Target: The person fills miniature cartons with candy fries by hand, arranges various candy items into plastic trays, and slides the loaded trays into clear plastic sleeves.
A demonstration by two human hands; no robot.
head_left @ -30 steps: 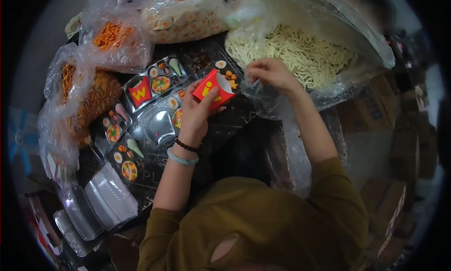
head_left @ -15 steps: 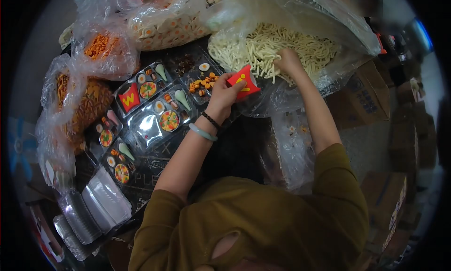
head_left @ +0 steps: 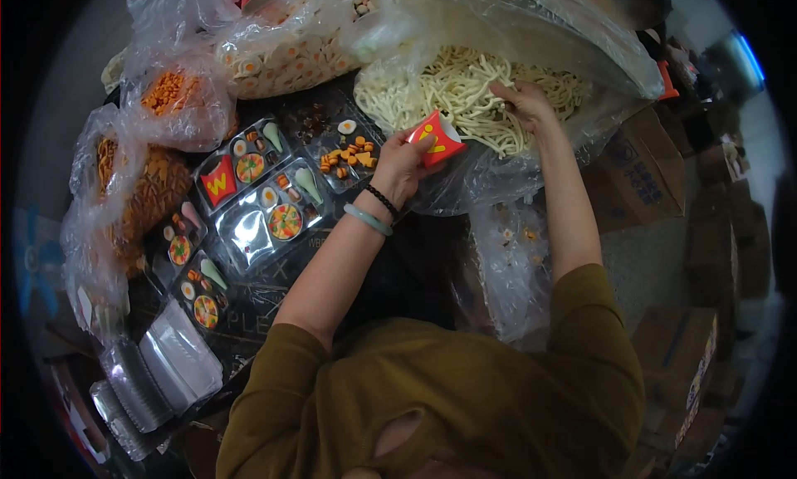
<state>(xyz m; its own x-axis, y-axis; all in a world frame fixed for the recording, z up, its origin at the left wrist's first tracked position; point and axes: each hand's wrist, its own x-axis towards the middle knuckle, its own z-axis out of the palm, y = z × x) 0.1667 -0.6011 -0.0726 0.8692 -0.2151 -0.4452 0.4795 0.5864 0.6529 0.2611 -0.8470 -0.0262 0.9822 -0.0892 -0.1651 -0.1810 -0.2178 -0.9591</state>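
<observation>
My left hand (head_left: 400, 165) grips a small red French fry box (head_left: 438, 140) with a yellow mark, its open end facing right. In the clear plastic bag (head_left: 398, 105) lies a heap of pale fry-shaped sticks (head_left: 469, 85). My right hand (head_left: 531, 109) is at the right part of this heap, its fingers closed together on some of the sticks; how many is hidden. Left of my left hand are clear compartment trays (head_left: 249, 234) with miniature foods; one compartment holds another red fry box (head_left: 218, 180).
Bags of small egg-like pieces (head_left: 290, 68), orange bits (head_left: 170, 93) and brown pieces (head_left: 154, 193) line the back and left. Stacked clear plastic trays (head_left: 183, 354) stand at lower left. Cardboard boxes (head_left: 635, 176) are at right.
My right hand has drawn slightly back and to the right on the heap, its fingers now more in view. My left hand keeps the red box near the bag. The view has shifted slightly.
</observation>
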